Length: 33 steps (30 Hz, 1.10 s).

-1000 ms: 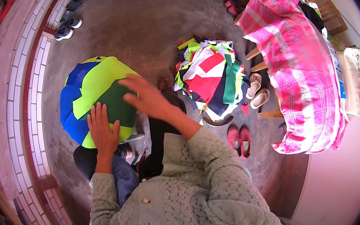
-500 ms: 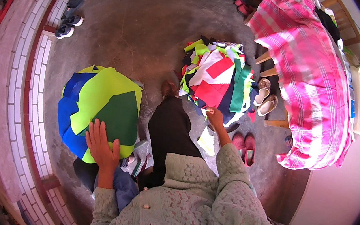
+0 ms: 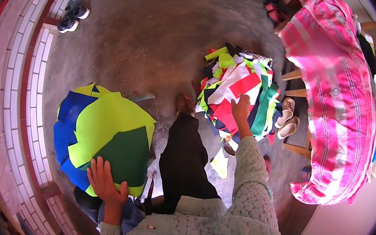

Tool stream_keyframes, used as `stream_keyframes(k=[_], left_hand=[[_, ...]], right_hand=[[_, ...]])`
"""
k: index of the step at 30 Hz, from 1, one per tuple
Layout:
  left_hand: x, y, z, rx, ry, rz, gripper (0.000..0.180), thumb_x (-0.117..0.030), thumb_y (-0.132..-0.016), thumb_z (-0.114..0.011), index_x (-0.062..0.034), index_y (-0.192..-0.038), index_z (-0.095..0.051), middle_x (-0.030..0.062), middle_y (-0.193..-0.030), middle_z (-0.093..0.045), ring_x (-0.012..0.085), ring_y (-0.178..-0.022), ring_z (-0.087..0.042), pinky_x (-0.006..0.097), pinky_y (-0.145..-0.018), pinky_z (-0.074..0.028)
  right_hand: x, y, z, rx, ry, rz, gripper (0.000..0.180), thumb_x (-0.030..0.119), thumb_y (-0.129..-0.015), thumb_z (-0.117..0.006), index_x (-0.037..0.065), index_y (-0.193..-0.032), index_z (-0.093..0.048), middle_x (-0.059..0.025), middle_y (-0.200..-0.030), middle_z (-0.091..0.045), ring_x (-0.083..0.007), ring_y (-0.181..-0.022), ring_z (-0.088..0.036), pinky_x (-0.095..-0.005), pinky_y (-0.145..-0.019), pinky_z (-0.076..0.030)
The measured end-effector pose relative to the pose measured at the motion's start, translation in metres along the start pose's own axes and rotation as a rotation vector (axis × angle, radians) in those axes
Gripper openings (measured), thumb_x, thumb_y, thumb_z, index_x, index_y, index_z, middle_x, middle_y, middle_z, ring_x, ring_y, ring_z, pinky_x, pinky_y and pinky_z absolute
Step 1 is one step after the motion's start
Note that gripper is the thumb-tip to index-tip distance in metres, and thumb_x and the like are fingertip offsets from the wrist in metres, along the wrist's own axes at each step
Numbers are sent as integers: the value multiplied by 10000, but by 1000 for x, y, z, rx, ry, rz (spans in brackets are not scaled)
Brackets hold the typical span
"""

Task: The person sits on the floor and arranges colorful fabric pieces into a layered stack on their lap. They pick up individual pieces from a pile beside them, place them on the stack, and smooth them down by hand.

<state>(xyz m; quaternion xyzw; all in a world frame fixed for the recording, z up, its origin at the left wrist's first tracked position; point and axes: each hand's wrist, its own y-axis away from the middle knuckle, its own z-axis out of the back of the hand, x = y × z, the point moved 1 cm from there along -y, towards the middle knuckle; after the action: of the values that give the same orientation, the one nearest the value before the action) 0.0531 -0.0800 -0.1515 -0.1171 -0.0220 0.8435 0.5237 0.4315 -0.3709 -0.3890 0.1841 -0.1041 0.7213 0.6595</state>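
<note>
In the head view, the left hand (image 3: 108, 182) lies flat, fingers straight and thumb spread, pressing the lower edge of a dark green piece (image 3: 126, 152) and gripping nothing. Beyond its fingertips, a large yellow-green piece (image 3: 104, 117) and blue pieces (image 3: 62, 145) cover the rest of a rounded mound. That palm touches only the near edge, so a push there could tilt the mound, or drag the green piece askew over the layers under it. What supports the mound is mostly hidden.

The right hand (image 3: 241, 109) is well apart, over a heap of coloured scraps (image 3: 229, 78). Its fingers are bent at the lower end of a red strip (image 3: 246, 84); whether they pinch it, I cannot tell. The scraps overlap loosely, so lifting one could pull up neighbours, such as the white piece (image 3: 229, 80) just left of the fingers or the dark green strip (image 3: 263, 105) to their right, or spill the heap's edge.

Nearer the body than the right hand, a pale yellow-green scrap (image 3: 221, 162) lies apart on the floor (image 3: 126, 50), where the shoe (image 3: 183, 104) between the hands could tread on it if the leg shifted.
</note>
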Motion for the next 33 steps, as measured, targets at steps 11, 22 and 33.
stream_keyframes(k=[11, 22, 33], left_hand=[[5, 5, -2, 52, -28, 33, 656, -509, -904, -369, 39, -1254, -461, 270, -1328, -448, 467, -1267, -377, 582, -1068, -198], [4, 4, 1, 92, -22, 45, 662, -517, -904, -367, 34, -1263, -444, 268, -1348, -424, 468, -1278, -360, 588, -1070, -192], [-2, -3, 6, 69, 15, 32, 631, -481, -911, -385, 41, -1259, -455, 258, -1350, -426, 451, -1280, -363, 575, -1070, -193]], right_hand=[[13, -70, -33, 297, 468, 463, 658, -13, -755, -553, 249, -1348, -439, -100, -1490, -274, -309, -885, -627, -414, -688, -542], [7, -82, -40, 268, 622, 664, 118, 84, -792, -534, 89, -887, -604, -111, -1060, -486, -332, -937, -570, -417, -629, -541], [-32, -80, 37, -47, 552, 489, 191, 80, -826, -494, 110, -1014, -498, -111, -1041, -536, -287, -763, -653, -405, -577, -547]])
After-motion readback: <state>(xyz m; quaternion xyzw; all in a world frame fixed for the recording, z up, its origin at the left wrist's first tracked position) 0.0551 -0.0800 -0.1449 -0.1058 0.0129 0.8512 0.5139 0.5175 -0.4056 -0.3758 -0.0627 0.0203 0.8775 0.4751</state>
